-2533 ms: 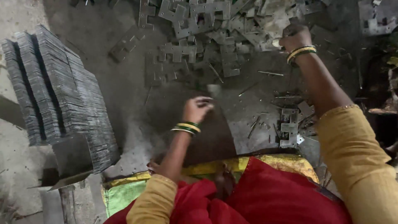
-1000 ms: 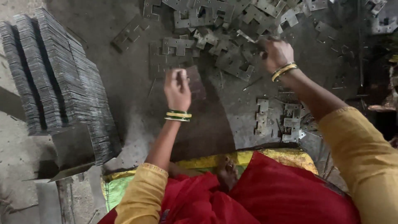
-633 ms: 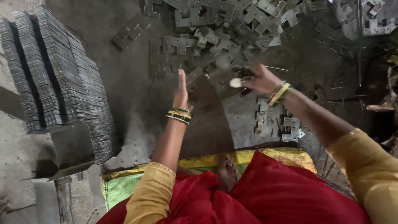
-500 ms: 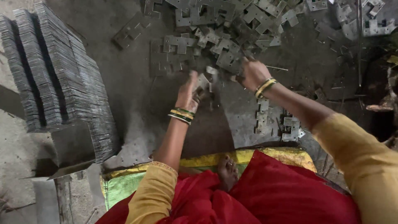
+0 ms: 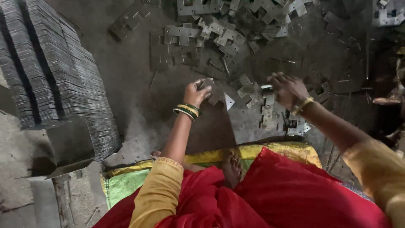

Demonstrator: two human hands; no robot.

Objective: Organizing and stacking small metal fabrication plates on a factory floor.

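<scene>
My left hand (image 5: 196, 90) is shut on a small bunch of flat grey metal plates (image 5: 216, 95), held on edge just above the dusty floor, with a bright corner sticking out to the right. My right hand (image 5: 287, 88) hovers to the right of it, blurred, fingers spread, and nothing shows in its grip. It is above a few loose notched metal pieces (image 5: 266, 114) lying on the floor. Both wrists carry green and gold bangles.
A big heap of notched metal pieces (image 5: 228, 29) lies at the back. A tall leaning stack of thin metal sheets (image 5: 63, 80) fills the left. I sit on a yellow-green mat (image 5: 126, 183), red cloth (image 5: 295, 194) over my legs, one foot (image 5: 232, 166) showing.
My right hand brought a piece from the heap to my left hand, then drew away to the right. My left hand has closed on the plates and dropped slightly.
</scene>
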